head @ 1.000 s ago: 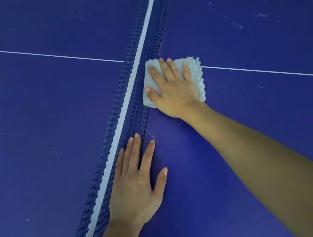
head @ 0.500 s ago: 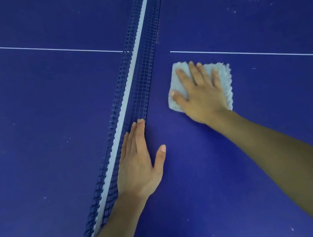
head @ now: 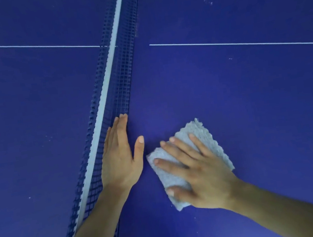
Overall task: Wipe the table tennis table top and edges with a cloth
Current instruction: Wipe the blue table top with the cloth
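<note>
A folded, roughly rectangular pale grey terry cloth (head: 203, 138) with a nubbly pile and ragged edges lies flat on the smooth, matte dark blue table tennis table top (head: 247, 97), just right of the net, and the right hand (head: 202, 173) presses down on it with fingers straight and spread. The left hand (head: 119, 154) rests flat and open just beside the cloth, fingers together against the dark blue square-mesh net (head: 119, 79) with its white tape band, thumb splayed toward the cloth. A thin white painted line (head: 241, 43) crosses the table farther off, among faint pale specks.
</note>
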